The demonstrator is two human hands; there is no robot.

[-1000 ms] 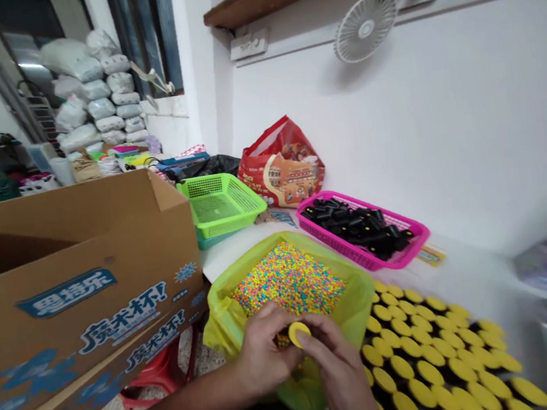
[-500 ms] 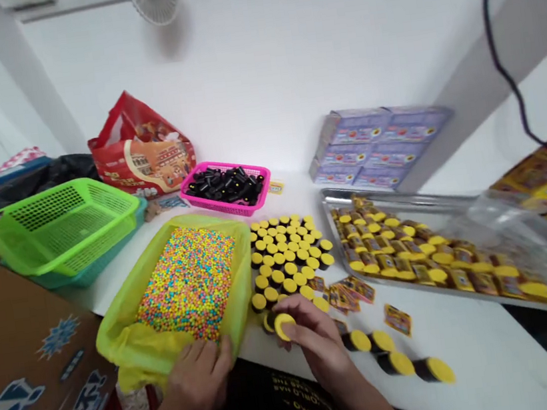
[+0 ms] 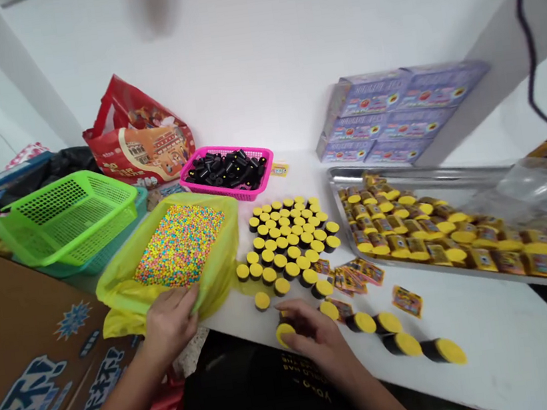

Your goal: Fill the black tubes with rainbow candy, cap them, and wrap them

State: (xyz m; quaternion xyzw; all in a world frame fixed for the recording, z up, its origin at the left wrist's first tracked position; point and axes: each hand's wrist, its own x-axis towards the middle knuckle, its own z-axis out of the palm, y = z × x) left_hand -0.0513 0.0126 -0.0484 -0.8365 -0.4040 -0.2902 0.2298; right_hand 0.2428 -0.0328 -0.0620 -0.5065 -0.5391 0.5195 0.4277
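My left hand (image 3: 172, 319) is closed over the near rim of a basket (image 3: 229, 217) lined with a yellow plastic bag. Small multicoloured candy balls (image 3: 180, 244) fill it. In my right hand (image 3: 316, 340), between thumb and fingers, is a small black canister with a yellow lid (image 3: 284, 334), close to the table's front edge. Beyond it, several similar canisters (image 3: 287, 233) stand grouped with lids up. To the right of my hand, more canisters (image 3: 397, 344) lie on their sides near printed cards (image 3: 351, 278).
A pink basket (image 3: 270, 177) of black pieces stands at the back, beside a red bag (image 3: 145, 148). Green baskets (image 3: 68, 218) and a cardboard box (image 3: 16, 319) are at the left. A metal tray (image 3: 341, 182) of labelled canisters and stacked purple boxes (image 3: 393, 115) are at the right.
My view has shifted. The bag-lined basket has moved away from me and slightly left, with my left hand at its rim. My right hand still holds the canister, now apart from the group.
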